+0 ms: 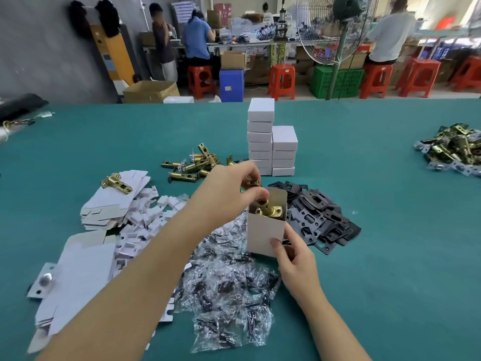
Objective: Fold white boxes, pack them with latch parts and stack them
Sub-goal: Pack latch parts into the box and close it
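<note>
Right hand [294, 259] pinches open box [265, 227] low — left hand [231, 188] fingers curled on brass latch [268, 208] at mouth. Box held low — could tip, spilling latch.

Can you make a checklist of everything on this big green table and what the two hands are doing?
Surface: green table, cloth-like top.
Job's things: open white box with a brass latch inside; two stacks of closed boxes; flat box blanks; loose brass latches; black plates; bagged screws.
Clutter: second latch heap far right.
Hands: left hand pinches a part over the box; right hand holds the box.
Cables: nothing seen on the table.
Surroundings: standing fan, red stools, people working at benches.
</note>
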The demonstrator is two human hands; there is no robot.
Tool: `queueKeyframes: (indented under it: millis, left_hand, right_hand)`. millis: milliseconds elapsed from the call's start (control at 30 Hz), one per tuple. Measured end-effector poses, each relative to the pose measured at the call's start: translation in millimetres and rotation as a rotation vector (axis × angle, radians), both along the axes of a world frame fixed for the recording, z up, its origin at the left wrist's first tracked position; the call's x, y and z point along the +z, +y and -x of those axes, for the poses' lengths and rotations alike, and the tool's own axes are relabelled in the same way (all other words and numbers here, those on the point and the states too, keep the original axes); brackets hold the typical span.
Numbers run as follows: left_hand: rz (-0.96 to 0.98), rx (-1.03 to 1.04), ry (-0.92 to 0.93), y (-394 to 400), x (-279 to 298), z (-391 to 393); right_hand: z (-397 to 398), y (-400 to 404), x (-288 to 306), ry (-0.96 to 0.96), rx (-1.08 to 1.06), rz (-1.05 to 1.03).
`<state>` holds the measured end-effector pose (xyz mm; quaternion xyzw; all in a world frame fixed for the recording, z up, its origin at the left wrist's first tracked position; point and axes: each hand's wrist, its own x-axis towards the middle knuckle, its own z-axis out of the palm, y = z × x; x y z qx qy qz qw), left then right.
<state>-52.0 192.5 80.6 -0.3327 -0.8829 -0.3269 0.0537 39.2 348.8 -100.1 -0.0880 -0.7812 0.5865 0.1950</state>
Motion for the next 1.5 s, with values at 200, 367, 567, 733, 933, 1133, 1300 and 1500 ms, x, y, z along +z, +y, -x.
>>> queueKeyframes:
  millis: [200, 367, 567, 733, 933, 1133, 1300, 1500]
  left_hand:
    - [0.262, 0.029, 0.038, 15.3, -16.3, -3.0]
    - [0.373, 0.053, 0.041, 22.4, -26.2, -2.0]
    - [0.471, 0.007, 0.085, 19.9, -30.8, 3.1]
    - [-0.11, 0.018, -0.148, -5.6, -33.9, 5.6]
    - [0.012, 0.433, -0.235, -77.2, -61.4, 62.8]
    - [0.502, 0.553, -0.223, -127.5, -104.7, 95.1]
    - [0.659, 0.518, -0.183, -133.7, -118.9, 108.3]
    - [0.643, 0.513, -0.162, -132.4, -121.8, 115.2]
  right_hand:
    - [0.3, -1.1, 4.3, 0.031, -0.007, -0.001]
    - [0.0, 0.7, 1.3, 0.035, -0.068, -0.015]
    - [-2.6, -0.9, 6.7, 0.055, -0.07, -0.048]
    - [-3.6, 3.3, 4.6, 0.061, -0.127, -0.052]
    - [-6.3, -0.2, 6.2, 0.113, -0.136, -0.09]
    - [-3.9, 2.7, 1.8, 0.073, -0.148, -0.075]
    - [-3.6, 1.8, 3.9, 0.052, -0.112, -0.139]
    - [-3.8, 2.8, 2.8, 0.021, -0.083, -0.114]
